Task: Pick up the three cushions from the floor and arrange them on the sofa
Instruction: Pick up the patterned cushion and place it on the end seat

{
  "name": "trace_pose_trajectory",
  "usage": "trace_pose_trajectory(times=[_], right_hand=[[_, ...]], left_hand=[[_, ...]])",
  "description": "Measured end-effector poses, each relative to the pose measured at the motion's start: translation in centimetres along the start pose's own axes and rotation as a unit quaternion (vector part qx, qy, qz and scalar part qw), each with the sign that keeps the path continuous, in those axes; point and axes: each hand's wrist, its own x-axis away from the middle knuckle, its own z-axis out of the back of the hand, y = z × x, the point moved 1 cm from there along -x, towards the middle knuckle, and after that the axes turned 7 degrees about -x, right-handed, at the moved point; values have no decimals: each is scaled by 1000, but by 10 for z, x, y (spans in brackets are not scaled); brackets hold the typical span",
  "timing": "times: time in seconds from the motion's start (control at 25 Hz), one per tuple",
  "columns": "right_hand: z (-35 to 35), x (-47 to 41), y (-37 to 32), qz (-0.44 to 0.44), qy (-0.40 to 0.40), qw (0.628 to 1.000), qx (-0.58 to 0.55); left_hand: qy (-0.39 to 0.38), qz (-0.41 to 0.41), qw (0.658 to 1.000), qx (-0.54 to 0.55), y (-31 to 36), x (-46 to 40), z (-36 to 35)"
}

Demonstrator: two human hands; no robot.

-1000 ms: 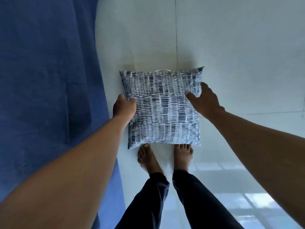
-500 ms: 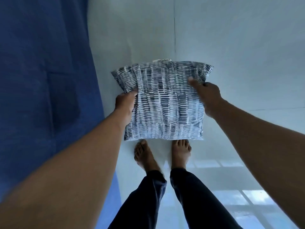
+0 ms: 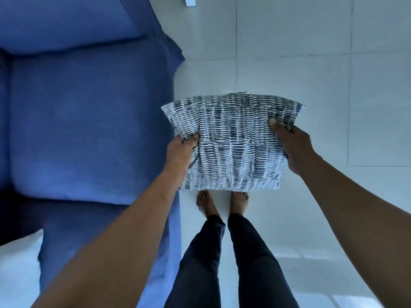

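Note:
A square cushion (image 3: 233, 143) with a dark blue and white dashed pattern hangs in the air above my bare feet. My left hand (image 3: 181, 152) grips its left edge, thumb on top. My right hand (image 3: 291, 145) pinches its right edge near the upper corner. A small white label sticks out of its far edge. The blue sofa (image 3: 89, 121) fills the left side, with a seat cushion and a back cushion in sight. The held cushion is just right of the sofa's outer edge.
Pale tiled floor (image 3: 333, 63) spreads to the right and ahead. A white cushion or fabric (image 3: 17, 267) lies at the bottom left on the sofa. My legs in dark trousers (image 3: 222, 252) stand on the floor beside the sofa.
The cushion has come up off the floor, held by both hands. My view has risen and the sofa's seat and back cushions have come into sight.

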Motion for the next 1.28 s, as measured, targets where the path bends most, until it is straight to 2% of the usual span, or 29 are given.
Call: trace_pose_trajectory(times=[0.28,0.6,0.88,1.28], right_hand=[[-33,137,-108,74,-72,995,-10],[-78,207,-170,120,-148,981,34],[-146,218,-192,129,-201,965,105],[-342,177,-227,132,-300,917,229]], left_hand=[[27,-89,993,68,83,143,89],[81,-166,972,148,102,219,151],[139,-176,958,179,91,232,199],[213,-104,936,259,102,161,310]])
